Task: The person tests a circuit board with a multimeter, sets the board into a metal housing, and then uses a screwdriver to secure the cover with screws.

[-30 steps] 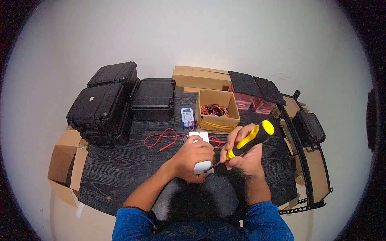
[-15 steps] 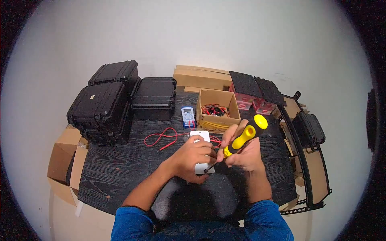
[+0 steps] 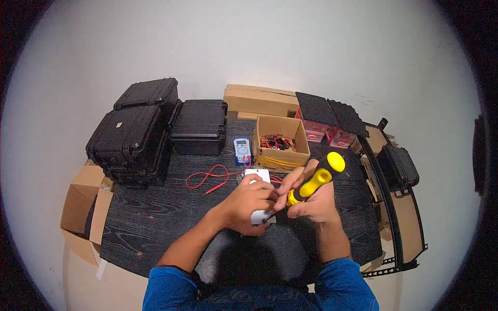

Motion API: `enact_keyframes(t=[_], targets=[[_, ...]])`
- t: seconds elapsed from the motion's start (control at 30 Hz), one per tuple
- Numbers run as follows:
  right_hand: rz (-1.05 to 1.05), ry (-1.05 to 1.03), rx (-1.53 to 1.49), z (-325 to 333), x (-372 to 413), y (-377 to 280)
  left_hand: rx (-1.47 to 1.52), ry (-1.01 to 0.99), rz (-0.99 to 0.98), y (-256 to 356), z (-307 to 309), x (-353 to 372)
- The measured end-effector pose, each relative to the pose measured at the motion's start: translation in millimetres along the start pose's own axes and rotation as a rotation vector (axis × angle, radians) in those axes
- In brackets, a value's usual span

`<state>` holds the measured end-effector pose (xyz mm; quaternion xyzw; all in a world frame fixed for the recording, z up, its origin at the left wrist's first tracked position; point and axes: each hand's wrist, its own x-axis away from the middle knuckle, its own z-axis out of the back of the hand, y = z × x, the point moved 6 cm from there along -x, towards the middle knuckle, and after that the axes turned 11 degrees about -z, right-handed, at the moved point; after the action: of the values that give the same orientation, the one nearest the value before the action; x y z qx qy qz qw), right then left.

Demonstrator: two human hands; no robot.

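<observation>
My left hand (image 3: pixel 250 203) is closed around a flat white rectangular plate or box (image 3: pixel 258 216), its fingers lying across the top face. A yellow and black screwdriver (image 3: pixel 316 180) is in my right hand (image 3: pixel 315 199), with fingers wrapped about the lower part of its handle. The dark shaft slants down to the left, and its tip meets the near end of the white piece at a dark spot. Just beyond my hands lies a blue and white multimeter (image 3: pixel 242 150), with red test leads (image 3: pixel 218 185) looping over the table.
Behind the hands stands an open cardboard box (image 3: pixel 282 155) of coiled cables. Black hard cases (image 3: pixel 129 132) are stacked at the left of the dark table (image 3: pixel 155 223). Red-and-clear bins (image 3: pixel 316 130) sit at the back right. A black rack (image 3: pixel 397 223) stands beyond the right edge.
The screwdriver handle has tipped slightly downward and turned a little in my right hand, whose fingers have shifted. My left hand stays on the white piece.
</observation>
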<state>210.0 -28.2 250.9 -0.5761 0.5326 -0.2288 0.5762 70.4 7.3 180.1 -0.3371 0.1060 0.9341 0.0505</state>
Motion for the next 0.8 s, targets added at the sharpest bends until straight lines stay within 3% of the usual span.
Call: enact_keyframes(t=[0.23,0.4,0.57,0.67,0.8], targets=[[-0.176,0.03,-0.063,5,2,12,0.03,0.0,0.021,-2,-2,2],[-0.14,-0.007,-0.034,5,3,7,0.02,-0.04,0.1,-2,-2,-2],[-0.014,-0.037,0.013,5,2,8,0.003,-0.006,0.016,-1,-3,0],[0.027,0.062,-0.102,6,0,17,-0.015,0.0,-0.007,-1,-4,1],[-0.036,-0.022,-0.196,6,0,14,-0.001,-0.003,0.019,0,-2,0]])
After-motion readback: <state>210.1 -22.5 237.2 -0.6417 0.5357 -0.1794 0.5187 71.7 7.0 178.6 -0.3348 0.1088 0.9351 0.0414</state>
